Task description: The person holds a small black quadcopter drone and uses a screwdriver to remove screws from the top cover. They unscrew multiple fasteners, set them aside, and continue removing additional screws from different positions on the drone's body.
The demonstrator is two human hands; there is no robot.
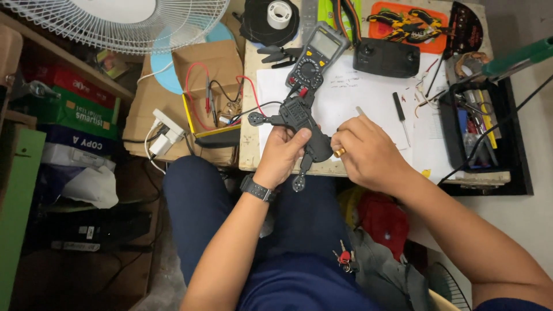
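At the centre of the frame the left hand [283, 154] is curled around a small black drone frame [296, 118], thumb laid over its top and fingers wrapped beneath, so the grip is closed on the body. The frame sits at the near edge of the desk [249, 144], partly over the person's lap; one motor arm sticks out to the left, another hangs down below the hand, and the arms on the right are hidden behind the hands. The right hand [368, 152], just right of centre, is loosely closed with its fingertips meeting the right side of the frame; a thin pale tip pokes up above its knuckles, but what it belongs to cannot be made out, nor whether the fingers pinch it. A ring shows on one finger, a black watch [257, 188] on the left wrist.

Just above the frame lies a multimeter [315, 56] on white paper [357, 92], its red and black leads trailing left. A small screwdriver [401, 115] rests on the paper right of centre. A fan [115, 20] is cut off at the upper left.
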